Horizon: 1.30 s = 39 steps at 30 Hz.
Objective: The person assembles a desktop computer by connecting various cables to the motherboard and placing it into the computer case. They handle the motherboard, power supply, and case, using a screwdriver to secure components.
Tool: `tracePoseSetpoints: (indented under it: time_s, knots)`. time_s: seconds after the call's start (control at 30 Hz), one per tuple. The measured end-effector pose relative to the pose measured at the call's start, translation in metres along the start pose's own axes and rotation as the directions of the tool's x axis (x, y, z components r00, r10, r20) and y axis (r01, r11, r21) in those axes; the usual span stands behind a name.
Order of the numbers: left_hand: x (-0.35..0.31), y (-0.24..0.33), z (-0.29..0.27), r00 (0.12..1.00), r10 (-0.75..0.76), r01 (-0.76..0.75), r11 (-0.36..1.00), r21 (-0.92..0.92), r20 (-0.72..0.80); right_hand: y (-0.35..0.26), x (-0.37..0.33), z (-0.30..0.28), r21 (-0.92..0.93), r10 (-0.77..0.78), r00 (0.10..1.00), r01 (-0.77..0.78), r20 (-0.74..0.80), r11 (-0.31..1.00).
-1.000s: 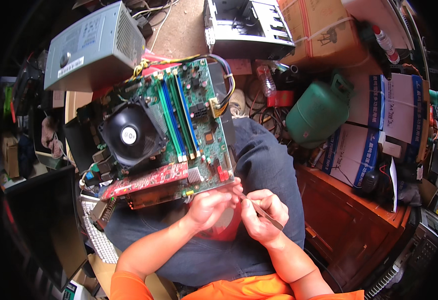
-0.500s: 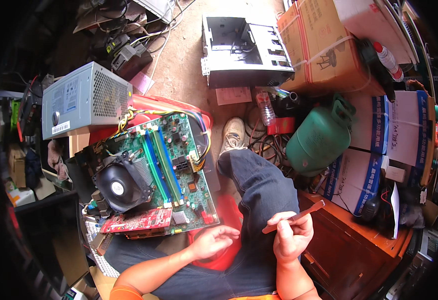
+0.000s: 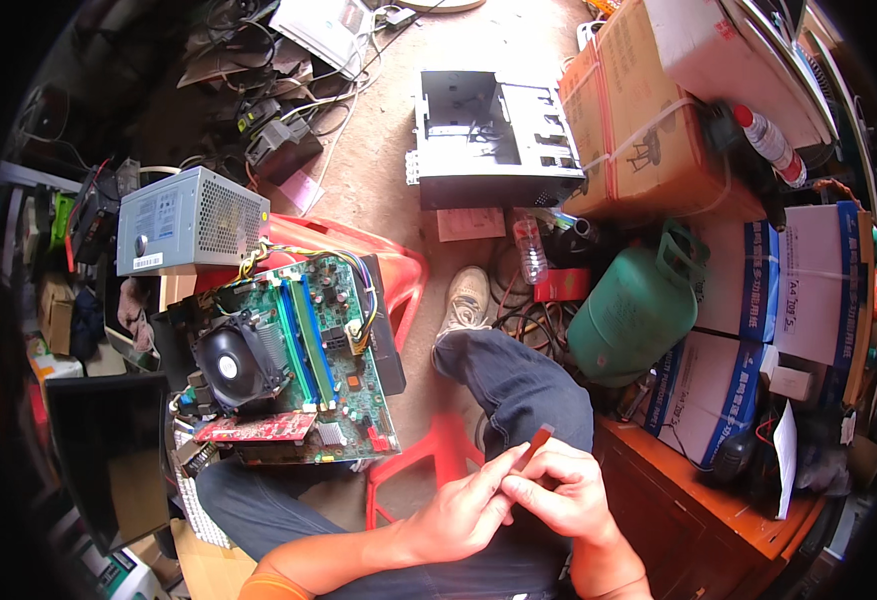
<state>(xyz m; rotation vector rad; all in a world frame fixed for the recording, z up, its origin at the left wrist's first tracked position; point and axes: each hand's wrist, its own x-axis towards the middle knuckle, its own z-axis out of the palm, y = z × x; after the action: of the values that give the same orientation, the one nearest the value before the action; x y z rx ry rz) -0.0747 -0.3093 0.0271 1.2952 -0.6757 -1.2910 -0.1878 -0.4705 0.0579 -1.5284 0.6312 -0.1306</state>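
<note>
Right hand (image 3: 563,492) closed around thin reddish-brown stick (image 3: 531,448); stick tip projects up-left past fingers. Left hand (image 3: 468,512) partly curled, fingertips touching stick and right-hand fingers, grip on stick itself unclear. Both hands over jeans-clad knee (image 3: 518,385). Green motherboard (image 3: 303,362) with black fan lies left of left hand, well apart, on left thigh. Green gas cylinder (image 3: 638,305) up-right of right hand.
</note>
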Motion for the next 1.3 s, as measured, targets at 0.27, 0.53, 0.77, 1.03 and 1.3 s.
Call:
tracePoseSetpoints:
  time_s: [0.27, 0.53, 0.77, 1.03, 1.3]
  knots:
    - [-0.030, -0.027, 0.005, 0.955, -0.267, 0.256, 0.962, -0.096, -0.127, 0.065, 0.212, -0.115, -0.426, 0.262, 0.962, -0.206, 0.076, 0.881]
    - [-0.069, -0.056, 0.003, 0.839, -0.525, 0.483, 0.839, -0.251, -0.141, 0.198, 0.456, -0.117, -0.971, 0.142, 0.961, 0.237, 0.237, 0.021]
    - [-0.081, -0.067, -0.006, 0.736, -0.667, 0.594, 0.719, -0.362, -0.119, 0.180, 0.492, -0.126, -0.957, 0.053, 0.956, 0.291, 0.290, -0.015]
    - [-0.118, -0.064, 0.010, 0.793, -0.591, 0.515, 0.779, -0.357, -0.147, 0.061, 0.443, -0.112, -0.973, 0.130, 0.968, 0.222, 0.212, -0.066]
    - [-0.191, -0.051, 0.024, 0.931, -0.336, 0.319, 0.938, -0.134, -0.142, -0.056, 0.293, -0.096, -0.965, 0.030, 0.972, 0.226, 0.232, 0.131]
